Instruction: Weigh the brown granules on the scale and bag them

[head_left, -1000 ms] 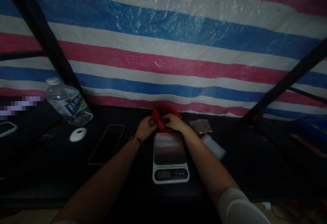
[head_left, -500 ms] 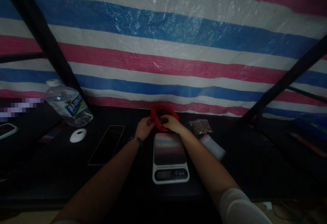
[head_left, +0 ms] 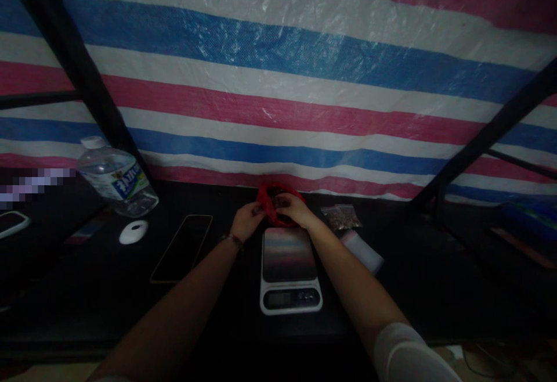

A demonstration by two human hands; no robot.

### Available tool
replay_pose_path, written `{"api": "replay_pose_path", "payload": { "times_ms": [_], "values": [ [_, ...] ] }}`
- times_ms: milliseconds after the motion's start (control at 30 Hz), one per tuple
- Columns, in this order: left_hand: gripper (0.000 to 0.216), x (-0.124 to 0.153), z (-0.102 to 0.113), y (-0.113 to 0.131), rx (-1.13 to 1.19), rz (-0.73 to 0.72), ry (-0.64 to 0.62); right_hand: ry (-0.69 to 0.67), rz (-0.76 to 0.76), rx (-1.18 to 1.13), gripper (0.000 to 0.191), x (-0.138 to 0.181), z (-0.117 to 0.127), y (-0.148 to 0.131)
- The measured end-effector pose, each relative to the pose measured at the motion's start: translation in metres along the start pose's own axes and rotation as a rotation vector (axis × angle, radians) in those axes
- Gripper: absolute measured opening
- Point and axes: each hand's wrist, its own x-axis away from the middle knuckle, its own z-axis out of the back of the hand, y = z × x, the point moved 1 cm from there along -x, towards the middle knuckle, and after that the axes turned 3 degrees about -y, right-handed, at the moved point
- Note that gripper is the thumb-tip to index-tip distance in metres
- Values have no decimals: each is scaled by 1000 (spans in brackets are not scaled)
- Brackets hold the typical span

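A red plastic bag point(head_left: 272, 212) with dark contents stands open at the back of the black table, just behind a white kitchen scale point(head_left: 289, 257). My left hand point(head_left: 247, 219) pinches the left edge of the bag. Over the bag's mouth, my right hand point(head_left: 295, 209) reaches in with its fingers curled among the dark contents; what they hold, if anything, is too dim to make out. Right of that hand lie small clear zip bags point(head_left: 342, 216) filled with brownish bits, and a stack of whitish plastic bags point(head_left: 362, 252).
A black phone point(head_left: 183, 248), a white computer mouse point(head_left: 133, 231) and a large clear bottle point(head_left: 117, 179) are on the left. Dark metal bars point(head_left: 78, 62) slant down at both sides. A striped plastic sheet point(head_left: 282, 103) hangs behind the table.
My right hand's fingers have shifted slightly within the bag's mouth, and the red rim has changed shape a little. My left hand stays at the bag's edge.
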Motion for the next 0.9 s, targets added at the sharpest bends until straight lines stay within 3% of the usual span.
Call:
{"api": "replay_pose_path", "payload": {
  "times_ms": [400, 667, 900],
  "values": [
    [44, 5, 4, 10, 58, -28, 59, 109, 54, 154, 41, -4, 14, 6],
    [49, 7, 9, 14, 58, -111, 204, 172, 14, 388, 37, 0, 16, -5],
    [50, 9, 4, 13, 13, -233, 166, -17, 105, 236, 39, 35, 29, -46]
  ]
}}
